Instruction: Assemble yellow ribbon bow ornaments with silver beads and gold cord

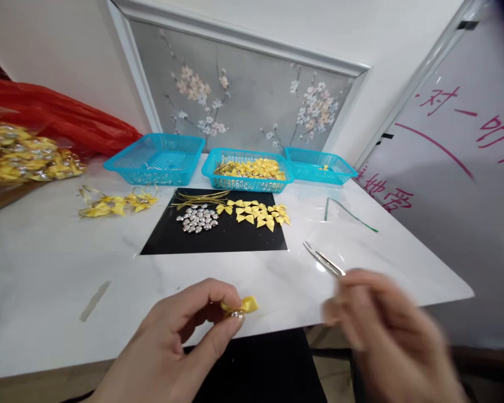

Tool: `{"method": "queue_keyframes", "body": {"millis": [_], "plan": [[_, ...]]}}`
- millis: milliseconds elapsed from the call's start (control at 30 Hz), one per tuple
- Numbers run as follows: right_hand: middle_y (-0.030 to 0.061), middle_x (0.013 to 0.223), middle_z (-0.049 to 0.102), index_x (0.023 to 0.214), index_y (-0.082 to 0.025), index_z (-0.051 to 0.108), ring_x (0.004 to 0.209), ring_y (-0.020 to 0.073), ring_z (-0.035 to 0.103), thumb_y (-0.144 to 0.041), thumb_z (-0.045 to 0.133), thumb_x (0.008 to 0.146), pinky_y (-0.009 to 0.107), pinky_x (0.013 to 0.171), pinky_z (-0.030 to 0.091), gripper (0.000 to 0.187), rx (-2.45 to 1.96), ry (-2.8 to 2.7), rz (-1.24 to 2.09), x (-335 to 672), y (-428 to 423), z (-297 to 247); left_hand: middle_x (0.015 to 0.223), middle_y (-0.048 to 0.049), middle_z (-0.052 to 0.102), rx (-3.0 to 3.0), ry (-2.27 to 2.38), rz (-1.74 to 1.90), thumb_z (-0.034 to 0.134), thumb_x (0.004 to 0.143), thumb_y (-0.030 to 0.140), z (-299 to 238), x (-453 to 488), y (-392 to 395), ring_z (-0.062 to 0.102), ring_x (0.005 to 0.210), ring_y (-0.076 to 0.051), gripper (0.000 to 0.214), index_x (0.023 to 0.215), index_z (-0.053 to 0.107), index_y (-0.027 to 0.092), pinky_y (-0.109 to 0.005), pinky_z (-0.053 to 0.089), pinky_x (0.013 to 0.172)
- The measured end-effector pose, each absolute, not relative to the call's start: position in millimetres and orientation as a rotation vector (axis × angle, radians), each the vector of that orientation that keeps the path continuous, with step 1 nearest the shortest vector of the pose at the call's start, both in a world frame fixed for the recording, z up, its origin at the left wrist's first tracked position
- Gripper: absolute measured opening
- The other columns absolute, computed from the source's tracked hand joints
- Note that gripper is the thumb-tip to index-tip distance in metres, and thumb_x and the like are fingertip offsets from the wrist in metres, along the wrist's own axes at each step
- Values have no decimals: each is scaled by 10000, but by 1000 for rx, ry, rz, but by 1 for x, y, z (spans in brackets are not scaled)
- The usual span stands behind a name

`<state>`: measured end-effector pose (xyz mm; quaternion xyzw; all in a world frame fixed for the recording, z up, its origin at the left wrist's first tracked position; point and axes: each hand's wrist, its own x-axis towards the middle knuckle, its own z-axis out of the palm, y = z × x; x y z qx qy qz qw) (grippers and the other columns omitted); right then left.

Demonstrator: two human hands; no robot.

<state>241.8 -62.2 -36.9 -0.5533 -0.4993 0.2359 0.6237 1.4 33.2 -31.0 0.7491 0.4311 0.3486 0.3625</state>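
Observation:
My left hand (pixel 180 330) is closed in a pinch on a small yellow ribbon bow (pixel 242 307) with a silver bead on it, just above the table's near edge. My right hand (pixel 378 330) is smeared by motion at the lower right; metal tweezers (pixel 322 260) stick out from it toward the table, and it seems to hold them. On the black mat (pixel 201 238) lie a cluster of silver beads (pixel 197 218), a pile of yellow bows (pixel 258 214) and thin gold wires (pixel 199 198).
Three blue baskets stand at the back: left one (pixel 155 159), middle one (pixel 247 170) with yellow bows, right one (pixel 319 166). Finished bows with loops (pixel 115 204) lie at left, beside a bag of gold pieces (pixel 21 157) and a red bag (pixel 59 120). A whiteboard (pixel 449 140) leans at right.

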Motion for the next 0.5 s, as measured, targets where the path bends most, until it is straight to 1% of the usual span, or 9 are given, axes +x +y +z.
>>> {"method": "queue_keyframes", "body": {"millis": [33, 67, 100, 133, 167, 267, 333, 400, 500], "plan": [[7, 794, 688, 1130, -259, 716, 593, 129, 632, -197, 557, 1068, 222, 518, 513, 181, -1256, -1322, 573, 231, -51, -36, 848, 32, 782, 1940, 1092, 886, 702, 903, 347, -30, 2, 32, 747, 767, -176, 35, 902, 734, 331, -176, 609, 649], [20, 864, 695, 1095, -250, 714, 645, 130, 636, -188, 579, 1040, 226, 555, 514, 159, -1251, -1420, 533, 221, -40, -36, 837, 35, 780, 1943, 1068, 867, 691, 912, 336, -29, 3, 31, 744, 768, -176, 43, 895, 730, 329, -180, 606, 651], [21, 884, 681, 1066, -232, 701, 648, 123, 617, -196, 601, 1016, 222, 561, 502, 117, -1217, -1489, 539, 211, -32, -37, 823, 41, 778, 1938, 1040, 840, 678, 922, 324, -27, 5, 31, 741, 760, -173, 61, 887, 728, 329, -182, 602, 655], [12, 861, 654, 996, -216, 688, 655, 119, 597, -209, 619, 1002, 221, 571, 486, 70, -1203, -1530, 576, 203, -26, -38, 808, 48, 776, 1930, 1006, 808, 667, 931, 313, -25, 6, 31, 737, 744, -167, 83, 882, 731, 333, -181, 599, 657], [5, 832, 626, 924, -206, 669, 658, 118, 573, -233, 624, 1001, 221, 568, 458, 94, -1197, -1534, 621, 195, -22, -39, 801, 56, 778, 1917, 980, 780, 658, 936, 301, -23, 7, 31, 737, 736, -161, 104, 885, 739, 340, -179, 598, 663], [-34, 701, 507, 785, -196, 585, 607, 106, 452, -341, 594, 1035, 233, 539, 346, 289, -1174, -1362, 884, 181, -20, -41, 798, 68, 790, 1859, 957, 776, 669, 919, 284, -18, 9, 32, 746, 738, -157, 123, 897, 762, 362, -173, 601, 675], [-61, 636, 422, 764, -200, 535, 572, 98, 354, -458, 583, 1047, 238, 525, 284, 385, -1127, -1161, 1128, 176, -22, -44, 788, 67, 793, 1823, 956, 796, 698, 889, 273, -17, 9, 33, 746, 723, -158, 113, 888, 769, 360, -172, 597, 659], [-85, 594, 361, 768, -203, 516, 546, 87, 291, -576, 611, 1020, 235, 514, 242, 461, -1050, -973, 1364, 172, -23, -47, 759, 61, 789, 1772, 935, 791, 712, 866, 254, -18, 8, 34, 740, 684, -157, 112, 864, 774, 347, -174, 587, 630], [-106, 572, 351, 789, -192, 546, 506, 57, 249, -637, 702, 953, 214, 500, 222, 499, -879, -756, 1575, 167, -23, -54, 713, 48, 786, 1634, 886, 737, 710, 861, 242, -20, 7, 33, 740, 645, -162, 110, 851, 780, 326, -189, 580, 605]]}}
